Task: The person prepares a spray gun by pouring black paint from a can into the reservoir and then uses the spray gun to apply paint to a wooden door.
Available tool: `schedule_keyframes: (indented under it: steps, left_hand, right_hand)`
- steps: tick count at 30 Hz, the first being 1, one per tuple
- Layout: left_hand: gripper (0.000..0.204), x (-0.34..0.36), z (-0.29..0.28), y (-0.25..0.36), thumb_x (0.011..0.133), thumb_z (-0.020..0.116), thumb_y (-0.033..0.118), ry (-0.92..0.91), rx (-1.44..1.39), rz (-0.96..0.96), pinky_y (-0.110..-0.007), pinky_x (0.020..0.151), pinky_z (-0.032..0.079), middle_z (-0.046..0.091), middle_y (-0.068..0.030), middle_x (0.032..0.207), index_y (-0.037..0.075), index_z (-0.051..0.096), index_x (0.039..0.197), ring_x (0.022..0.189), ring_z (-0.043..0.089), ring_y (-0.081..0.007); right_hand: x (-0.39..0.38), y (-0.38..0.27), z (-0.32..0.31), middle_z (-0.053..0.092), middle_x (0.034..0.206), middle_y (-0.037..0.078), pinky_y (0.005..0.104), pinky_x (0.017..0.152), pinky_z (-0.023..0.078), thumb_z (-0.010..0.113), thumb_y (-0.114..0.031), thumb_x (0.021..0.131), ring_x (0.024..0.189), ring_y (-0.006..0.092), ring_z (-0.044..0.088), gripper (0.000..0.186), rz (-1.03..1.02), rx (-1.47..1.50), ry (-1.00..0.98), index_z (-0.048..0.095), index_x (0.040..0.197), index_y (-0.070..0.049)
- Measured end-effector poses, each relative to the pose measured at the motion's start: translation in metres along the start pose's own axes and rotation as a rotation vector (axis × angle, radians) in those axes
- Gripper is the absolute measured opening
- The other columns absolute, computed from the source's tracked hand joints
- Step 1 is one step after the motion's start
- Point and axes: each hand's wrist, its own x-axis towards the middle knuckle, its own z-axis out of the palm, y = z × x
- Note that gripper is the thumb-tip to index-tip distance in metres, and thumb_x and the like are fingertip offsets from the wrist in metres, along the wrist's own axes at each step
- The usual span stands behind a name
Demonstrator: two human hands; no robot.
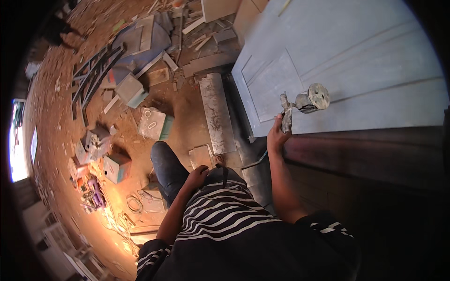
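My right hand (pixel 278 136) grips the handle of a paint spray gun (pixel 287 114). A round paint cup (pixel 311 98), its lid spattered grey, is fixed to the gun. The gun is held over the near edge of a large pale grey-blue panelled door (pixel 347 61). Below my right wrist a thin greenish hose (pixel 256 161) shows; its link to the gun is hidden. My left hand (pixel 199 175) rests by my waist above the thigh, its fingers loosely curled, with nothing visible in it.
A long dusty board (pixel 215 112) lies ahead of my foot. To the left stand square cans (pixel 152 124), a dark metal frame (pixel 96 77), a purple machine (pixel 97 194) and a coiled cable (pixel 134 203). Wood scraps (pixel 194 25) litter the far floor. Another person (pixel 61 30) is at the far left.
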Motion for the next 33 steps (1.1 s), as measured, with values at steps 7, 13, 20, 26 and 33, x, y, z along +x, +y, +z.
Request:
schedule_keyframes:
  steps: [7,13,20,26,33]
  left_hand:
    - [0.039,0.066,-0.078,-0.006,0.094,0.056,0.033,-0.073,0.265,0.244,-0.044,0.09,0.049,0.067,-0.0236,0.11,0.0,0.065,0.113,0.103,0.064,-0.039]
    - [0.042,0.125,-0.161,-0.073,0.09,0.058,0.034,0.018,0.346,0.135,-0.045,0.093,0.048,0.066,-0.0252,0.111,0.001,0.064,0.114,0.108,0.062,-0.0399]
    - [0.076,0.174,-0.24,-0.137,0.091,0.052,0.053,-0.2,0.255,-0.245,-0.045,0.108,0.036,0.047,-0.0311,0.138,-0.004,0.041,0.14,0.131,0.045,-0.0418]
    - [0.083,0.205,-0.29,-0.154,0.089,0.051,0.058,-0.454,0.34,-0.355,-0.042,0.109,0.036,0.045,-0.0319,0.14,-0.003,0.038,0.143,0.133,0.044,-0.0408]
    - [0.095,0.251,-0.293,-0.171,0.083,0.059,0.06,-0.504,0.472,-0.308,-0.047,0.111,0.033,0.036,-0.0328,0.146,-0.002,0.028,0.148,0.134,0.04,-0.0457]
  right_hand:
    - [0.004,-0.008,-0.012,0.069,0.099,0.017,0.0351,0.074,0.051,0.064,-0.02,0.094,0.083,0.0253,0.066,0.032,0.132,-0.075,0.255,0.062,0.108,0.01]
    - [-0.005,0.027,-0.001,0.069,0.091,0.014,0.0343,0.075,0.05,0.062,-0.019,0.095,0.081,0.0216,0.066,0.031,0.21,-0.209,0.469,0.062,0.109,0.008]
    - [0.025,0.023,0.105,0.069,0.093,0.016,0.0349,0.073,0.05,0.063,-0.018,0.094,0.082,0.0226,0.067,0.033,0.192,-0.138,0.519,0.061,0.11,0.011]
    - [0.065,0.01,0.229,0.068,0.095,0.014,0.0337,0.072,0.05,0.063,-0.018,0.094,0.082,0.0225,0.066,0.032,0.218,-0.034,0.452,0.061,0.11,0.01]
    - [0.072,0.081,0.332,0.067,0.09,0.013,0.0334,0.072,0.049,0.06,-0.02,0.096,0.08,0.0204,0.065,0.031,0.233,-0.073,0.546,0.062,0.109,0.008]
